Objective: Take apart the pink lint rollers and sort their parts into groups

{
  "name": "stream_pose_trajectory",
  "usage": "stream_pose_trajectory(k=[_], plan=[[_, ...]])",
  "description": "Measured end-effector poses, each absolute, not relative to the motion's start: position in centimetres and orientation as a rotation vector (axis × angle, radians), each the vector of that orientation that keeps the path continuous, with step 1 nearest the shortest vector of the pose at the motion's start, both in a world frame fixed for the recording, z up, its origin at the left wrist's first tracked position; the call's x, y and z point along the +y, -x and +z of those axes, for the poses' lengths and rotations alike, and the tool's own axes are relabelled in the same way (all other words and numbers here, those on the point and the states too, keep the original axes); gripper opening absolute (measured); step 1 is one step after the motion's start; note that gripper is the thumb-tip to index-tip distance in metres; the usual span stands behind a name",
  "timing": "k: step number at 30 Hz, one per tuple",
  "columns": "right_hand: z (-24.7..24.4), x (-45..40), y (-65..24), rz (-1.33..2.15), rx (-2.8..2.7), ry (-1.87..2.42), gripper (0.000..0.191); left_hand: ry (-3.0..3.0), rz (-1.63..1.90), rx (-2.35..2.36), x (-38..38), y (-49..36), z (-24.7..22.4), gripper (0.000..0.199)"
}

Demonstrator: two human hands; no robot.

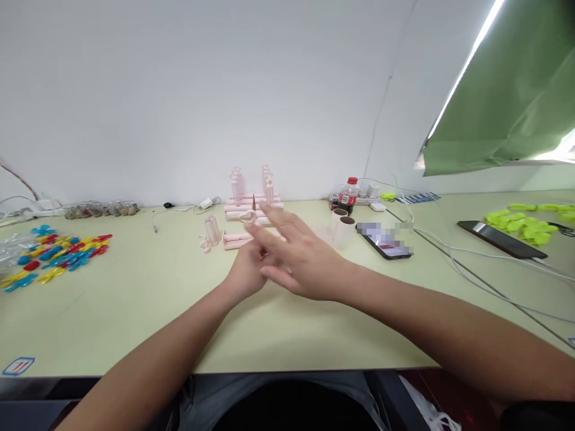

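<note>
My right hand (309, 257) reaches across in front of my left hand, with its fingers stretched out and apart; no object shows in it. Behind it, my left hand (245, 269) is curled, its fingers mostly hidden, so what it holds cannot be made out. A pale loop (247, 216) shows just above the left hand; whether it is held is unclear. Beyond the hands lie several pink cylinders (238, 214), with slim pink tubes (236, 187) topped by loops standing upright. Left of them stands a clear pinkish tube (212, 231) beside a small pink looped piece (205, 245).
Right of the hands stand pale open cylinders (344, 233), a cola bottle (349, 196) and a phone (385, 240). A dark device (498, 239), white cables and yellow-green pieces (516, 224) lie farther right. Colourful plastic pieces (58, 254) cover the left side.
</note>
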State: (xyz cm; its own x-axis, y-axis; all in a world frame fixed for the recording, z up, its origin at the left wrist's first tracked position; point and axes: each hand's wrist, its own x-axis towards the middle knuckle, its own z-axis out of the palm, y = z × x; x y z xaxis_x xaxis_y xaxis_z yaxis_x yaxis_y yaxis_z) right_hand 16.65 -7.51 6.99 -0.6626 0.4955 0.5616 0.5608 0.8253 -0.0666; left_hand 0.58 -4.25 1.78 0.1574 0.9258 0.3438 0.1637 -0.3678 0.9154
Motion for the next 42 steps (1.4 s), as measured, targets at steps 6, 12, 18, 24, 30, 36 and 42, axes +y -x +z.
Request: stream_pose_trajectory(k=[6, 12, 18, 24, 30, 36, 42], plan=[[0.9, -5.3, -20.0, 0.514, -1.784, 0.895, 0.081, -1.367, 1.377, 0.882, -3.1, -0.1, 1.2, 0.046], [-1.0, -4.5, -19.8, 1.208, -1.562, 0.745, 0.064, -1.398, 1.339, 0.834, -3.6, -0.9, 0.3, 0.044], [1.0, -3.9, -21.9, 0.997, -1.612, 0.817, 0.054, -1.407, 1.493, 0.779, -3.3, -0.8, 0.3, 0.041], [2.8, -3.2, -25.4, 0.468, -2.07, 1.18, 0.054, -1.103, 1.758, 0.789, -1.1, 0.5, 0.9, 0.043], [2.8, -3.6, -25.9, 0.296, -2.684, 1.561, 0.058, -0.982, 1.758, 0.849, -0.2, 0.6, 0.6, 0.046], [2.1, -3.4, -25.2, 0.119, -2.675, 1.619, 0.055, -1.094, 1.678, 0.866, -0.4, 0.5, 0.1, 0.048], [1.6, -3.0, -25.0, 0.098, -2.581, 1.63, 0.054, -1.181, 1.665, 0.952, -0.1, 0.7, -0.4, 0.054]])
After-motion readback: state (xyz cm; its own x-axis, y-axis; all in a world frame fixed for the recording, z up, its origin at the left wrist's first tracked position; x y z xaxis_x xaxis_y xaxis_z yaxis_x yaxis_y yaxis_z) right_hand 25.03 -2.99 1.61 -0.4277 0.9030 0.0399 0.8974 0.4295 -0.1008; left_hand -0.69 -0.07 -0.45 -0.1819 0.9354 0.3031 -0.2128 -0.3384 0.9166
